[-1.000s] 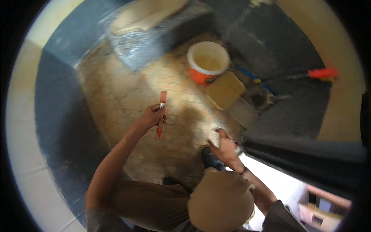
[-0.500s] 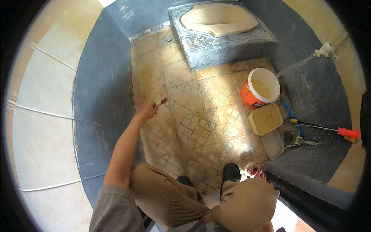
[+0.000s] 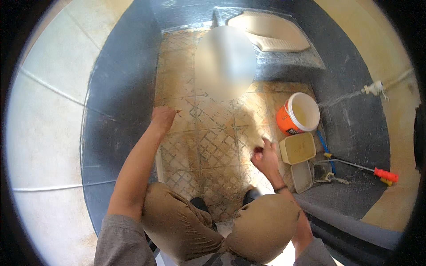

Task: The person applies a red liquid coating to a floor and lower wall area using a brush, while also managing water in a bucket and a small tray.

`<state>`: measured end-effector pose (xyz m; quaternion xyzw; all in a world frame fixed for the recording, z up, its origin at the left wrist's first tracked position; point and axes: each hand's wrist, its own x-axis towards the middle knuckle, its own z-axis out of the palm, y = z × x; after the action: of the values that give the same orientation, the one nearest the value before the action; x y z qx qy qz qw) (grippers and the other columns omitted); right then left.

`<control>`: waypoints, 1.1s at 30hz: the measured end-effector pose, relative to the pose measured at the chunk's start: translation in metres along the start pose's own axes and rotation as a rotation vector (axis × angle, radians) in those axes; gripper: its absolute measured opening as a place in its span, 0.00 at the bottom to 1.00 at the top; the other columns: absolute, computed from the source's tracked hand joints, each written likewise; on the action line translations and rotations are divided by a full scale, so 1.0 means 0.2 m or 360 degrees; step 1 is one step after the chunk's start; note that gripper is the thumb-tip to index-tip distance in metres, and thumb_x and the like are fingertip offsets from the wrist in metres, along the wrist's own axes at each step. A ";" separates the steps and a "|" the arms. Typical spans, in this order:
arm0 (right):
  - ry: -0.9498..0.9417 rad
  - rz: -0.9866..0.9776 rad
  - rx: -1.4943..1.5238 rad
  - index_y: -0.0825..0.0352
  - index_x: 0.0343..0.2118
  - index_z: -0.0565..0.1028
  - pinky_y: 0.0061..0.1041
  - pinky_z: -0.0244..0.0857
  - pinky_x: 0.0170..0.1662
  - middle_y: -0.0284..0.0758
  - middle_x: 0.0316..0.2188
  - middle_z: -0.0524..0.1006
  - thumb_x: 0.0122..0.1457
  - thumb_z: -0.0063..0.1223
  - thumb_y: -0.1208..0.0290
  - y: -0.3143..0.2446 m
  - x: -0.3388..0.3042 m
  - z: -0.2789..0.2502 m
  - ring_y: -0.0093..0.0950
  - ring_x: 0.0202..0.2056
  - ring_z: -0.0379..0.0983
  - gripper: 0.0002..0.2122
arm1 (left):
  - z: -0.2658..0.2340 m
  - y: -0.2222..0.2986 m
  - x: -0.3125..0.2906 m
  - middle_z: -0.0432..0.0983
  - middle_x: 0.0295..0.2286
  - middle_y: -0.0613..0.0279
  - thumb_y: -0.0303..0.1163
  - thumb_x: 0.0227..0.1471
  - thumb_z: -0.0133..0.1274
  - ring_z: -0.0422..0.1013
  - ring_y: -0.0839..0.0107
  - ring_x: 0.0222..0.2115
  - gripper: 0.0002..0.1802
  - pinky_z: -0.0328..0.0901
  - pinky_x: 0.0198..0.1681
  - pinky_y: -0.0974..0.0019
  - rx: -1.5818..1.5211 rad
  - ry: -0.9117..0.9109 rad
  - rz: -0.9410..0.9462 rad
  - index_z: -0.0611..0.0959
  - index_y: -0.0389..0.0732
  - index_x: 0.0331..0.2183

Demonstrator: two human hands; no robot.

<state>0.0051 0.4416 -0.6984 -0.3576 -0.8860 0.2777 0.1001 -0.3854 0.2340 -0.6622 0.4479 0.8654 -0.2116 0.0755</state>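
My left hand [image 3: 163,119] is closed around a small paintbrush, held low over the tiled floor near the left wall. Only a bit of the brush [image 3: 178,111] shows past the fingers. Out in front of my right knee, my right hand [image 3: 267,160] curls its fingers round a small reddish, cup-like thing [image 3: 258,150], mostly hidden by the hand and smeared. Just right of that hand sits a cream rectangular tub [image 3: 284,153] with cloudy yellowish liquid.
An orange-and-white bucket [image 3: 284,120] of yellowish liquid stands behind the tub. A clear tray [image 3: 302,177], scrapers and a red-handled roller frame [image 3: 385,174] lie at the right wall, below a white tap [image 3: 375,88]. A squat toilet [image 3: 270,29] is on a far platform; a blurred patch hides part.
My right hand has come up and forward from beside my right knee with the reddish thing. The brush in my left hand has turned and shows less. The view has shifted slightly.
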 end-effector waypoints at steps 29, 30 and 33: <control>0.0225 -0.0508 -0.0177 0.69 0.55 0.66 0.48 0.71 0.51 0.54 0.50 0.73 0.56 0.63 0.65 -0.29 1.16 -0.32 0.55 0.49 0.74 0.26 | -0.10 0.12 -0.11 0.83 0.33 0.55 0.29 0.55 0.58 0.82 0.60 0.37 0.09 0.76 0.34 0.58 -0.0193 0.0079 -0.0119 0.88 0.41 0.38; 0.0197 -0.0423 -0.0078 0.67 0.55 0.65 0.47 0.69 0.54 0.53 0.51 0.73 0.54 0.64 0.63 -0.26 1.12 -0.36 0.53 0.51 0.72 0.28 | -0.01 0.11 -0.09 0.82 0.32 0.54 0.29 0.54 0.59 0.82 0.60 0.37 0.09 0.76 0.34 0.57 -0.0190 0.0149 -0.0080 0.87 0.40 0.38; 0.0324 -0.0359 0.0082 0.67 0.57 0.65 0.45 0.63 0.60 0.52 0.54 0.73 0.53 0.67 0.62 -0.14 0.92 -0.46 0.50 0.57 0.67 0.31 | 0.06 0.13 -0.04 0.82 0.32 0.50 0.26 0.52 0.57 0.81 0.55 0.37 0.09 0.75 0.36 0.53 -0.0238 0.0113 0.0016 0.84 0.37 0.37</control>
<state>-0.1099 0.5907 -0.6115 -0.2794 -0.8984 0.2496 0.2291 -0.3609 0.2355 -0.6775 0.4527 0.8786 -0.1299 0.0792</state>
